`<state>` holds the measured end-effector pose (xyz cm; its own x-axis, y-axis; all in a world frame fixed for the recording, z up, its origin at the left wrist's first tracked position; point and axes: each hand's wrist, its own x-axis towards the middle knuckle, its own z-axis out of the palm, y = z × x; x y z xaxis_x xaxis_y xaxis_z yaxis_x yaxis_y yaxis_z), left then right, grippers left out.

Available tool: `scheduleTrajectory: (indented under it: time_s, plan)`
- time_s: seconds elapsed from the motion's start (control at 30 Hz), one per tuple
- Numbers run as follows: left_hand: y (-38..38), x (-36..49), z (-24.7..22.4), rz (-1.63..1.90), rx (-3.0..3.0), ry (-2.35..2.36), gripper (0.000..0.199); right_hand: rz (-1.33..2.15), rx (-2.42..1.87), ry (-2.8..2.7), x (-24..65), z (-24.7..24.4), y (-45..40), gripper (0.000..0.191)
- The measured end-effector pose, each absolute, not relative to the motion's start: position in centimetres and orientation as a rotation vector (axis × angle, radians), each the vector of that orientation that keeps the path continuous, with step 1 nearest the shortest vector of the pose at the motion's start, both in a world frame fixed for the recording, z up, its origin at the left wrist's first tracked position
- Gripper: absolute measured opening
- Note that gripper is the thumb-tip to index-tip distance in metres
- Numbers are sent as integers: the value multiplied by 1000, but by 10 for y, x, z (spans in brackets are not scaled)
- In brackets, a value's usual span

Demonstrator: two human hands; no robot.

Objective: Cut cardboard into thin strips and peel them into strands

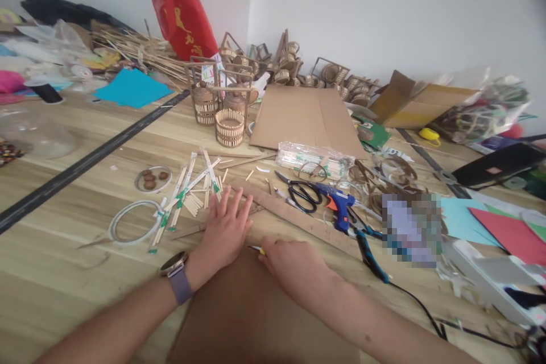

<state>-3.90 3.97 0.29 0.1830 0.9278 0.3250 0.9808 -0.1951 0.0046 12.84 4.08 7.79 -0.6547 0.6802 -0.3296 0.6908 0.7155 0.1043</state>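
Observation:
A brown cardboard sheet (251,313) lies in front of me at the bottom of the view. My left hand (227,226) rests flat at its far edge with the fingers spread, and a watch is on that wrist. My right hand (292,261) is closed round a yellow utility knife (261,250). Its blade points left across the cardboard, close to my left hand; most of the handle is hidden in my fist. Just beyond both hands, a long cardboard strip (294,213) runs slantwise to the right.
Paper-wrapped chopsticks (183,199), a white ring (134,222) and small brown balls (149,182) lie left. Black scissors (305,193), a blue glue gun (341,205) and pliers (370,256) are right. Small woven baskets (229,127) and another cardboard sheet (302,114) stand behind.

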Motion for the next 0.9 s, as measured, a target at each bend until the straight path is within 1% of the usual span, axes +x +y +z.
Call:
scheduleTrajectory:
  time_s: [0.73,0.9]
  plan:
    - [39,-38,1,-375,-2269,-1852,50,-2,1023,2522,123,79,39,15]
    - [39,-39,-3,-373,-2268,-1827,51,30,968,2478,114,93,37,25]
